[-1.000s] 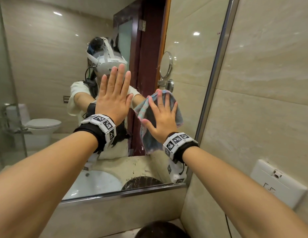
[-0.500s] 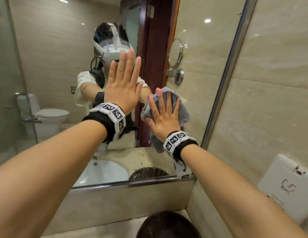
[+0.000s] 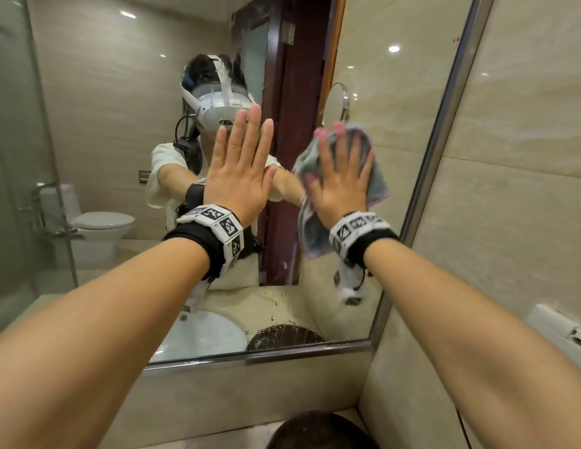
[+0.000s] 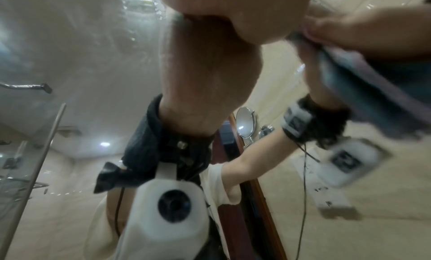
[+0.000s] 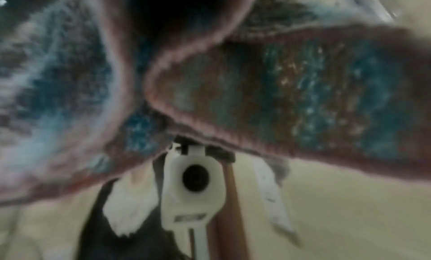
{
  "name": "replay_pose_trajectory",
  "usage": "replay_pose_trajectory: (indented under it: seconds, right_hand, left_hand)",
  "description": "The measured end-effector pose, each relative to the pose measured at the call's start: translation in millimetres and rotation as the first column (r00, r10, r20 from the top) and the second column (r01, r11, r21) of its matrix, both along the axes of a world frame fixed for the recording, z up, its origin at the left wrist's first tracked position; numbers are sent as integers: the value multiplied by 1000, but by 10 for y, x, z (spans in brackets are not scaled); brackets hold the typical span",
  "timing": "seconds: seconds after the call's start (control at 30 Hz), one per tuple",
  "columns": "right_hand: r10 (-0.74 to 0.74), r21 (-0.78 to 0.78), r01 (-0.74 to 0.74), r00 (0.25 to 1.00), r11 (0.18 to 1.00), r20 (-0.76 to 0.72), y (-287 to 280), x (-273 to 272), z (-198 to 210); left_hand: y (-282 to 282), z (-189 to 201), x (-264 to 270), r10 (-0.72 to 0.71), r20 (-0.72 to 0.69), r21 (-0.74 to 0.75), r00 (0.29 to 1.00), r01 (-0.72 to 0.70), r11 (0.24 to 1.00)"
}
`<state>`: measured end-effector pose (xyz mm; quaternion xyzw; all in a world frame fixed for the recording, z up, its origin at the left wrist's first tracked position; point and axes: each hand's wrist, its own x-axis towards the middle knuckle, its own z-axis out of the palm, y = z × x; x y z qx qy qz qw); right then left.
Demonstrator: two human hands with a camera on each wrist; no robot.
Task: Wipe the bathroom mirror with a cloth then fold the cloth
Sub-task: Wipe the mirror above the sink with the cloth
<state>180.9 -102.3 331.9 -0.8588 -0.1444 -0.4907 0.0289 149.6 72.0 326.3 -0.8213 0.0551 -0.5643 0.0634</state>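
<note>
The left hand (image 3: 239, 176) lay flat on the mirror (image 3: 396, 157), left of the right hand (image 3: 339, 186), which pressed the cloth (image 3: 376, 186) on it.

Beige counter (image 3: 237, 435) below mirror (image 3: 120, 108); dark round object (image 3: 321, 431) on it.

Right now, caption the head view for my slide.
Right hand presses blue pink-edged cloth on steel-framed bathroom mirror; left hand flat.

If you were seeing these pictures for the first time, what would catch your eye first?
Two raised hands: the bare left hand flat on the large metal-framed wall mirror, and beside it the right hand pressing a crumpled blue-grey cloth with pink edging to the glass. Behind them, the person's reflection wearing a white headset.
</note>
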Motion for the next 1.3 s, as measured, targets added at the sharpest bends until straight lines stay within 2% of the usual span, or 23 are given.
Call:
replay_pose_trajectory:
  seconds: [0.07,0.13,0.17,0.23,0.3,0.37,0.5,0.57,0.7,0.9,1.07,1.1,1.13,1.17,1.23,1.3]
  right_hand:
    - [-121,258,109,992,960,30,92,5,232]
    - [-191,345,162,980,924,51,172,-5,288]
    - [-176,326,149,983,933,54,180,-11,276]
    - [-96,189,82,993,979,69,139,7,158]
    - [-3,14,2,998,1000,69,74,15,-75]
    - [36,-87,-33,999,996,36,34,15,-396]
    - [-16,-90,17,1000,996,3,47,38,-1053]
    - [-9,-46,9,1000,999,7,58,36,-1217]
    - [12,-28,-12,1000,1000,-6,67,22,-1238]
    - [30,-6,-30,1000,1000,8,75,17,-1420]
    - [74,-186,-71,997,980,10,-194,121,-1266]
    - [64,-170,-59,998,984,19,-288,158,-1206]
    - [25,-77,-23,999,997,21,-379,192,-1147]
    - [-32,84,31,999,996,13,-459,217,-1100]
    - [-141,374,148,989,915,-45,-576,226,-1070]
    - [-153,426,176,984,887,-86,-619,217,-1170]
  left_hand:
    - [-1,-6,3,6,5,4,1000,-6,1000]
    - [-1,-8,10,11,4,8,1000,-11,1000]
    - [0,-8,7,17,4,10,1000,-17,1000]
    - [1,-12,1,19,9,14,1000,-19,1000]
    - [-2,-13,5,1,5,13,1000,-1,1000]
    - [-4,-14,7,-9,0,2,1000,9,1000]
    - [-4,0,-18,-13,-8,-13,1000,13,1000]
    - [-11,-2,-25,-6,-15,-15,1000,6,1000]
    - [-43,-87,-35,-12,-25,-45,1000,11,999]
    - [84,-1065,-83,-2,-88,57,996,7,998]
    - [108,-1186,-73,38,-65,73,997,-33,997]
    - [105,-1183,-70,44,-62,75,997,-40,996]
    - [105,-1183,-68,49,-60,74,997,-45,996]
    - [101,-1185,-69,54,-62,70,997,-50,996]
    - [96,-1197,-70,57,-67,61,996,-53,997]
    - [93,-1203,-68,49,-65,59,997,-45,997]
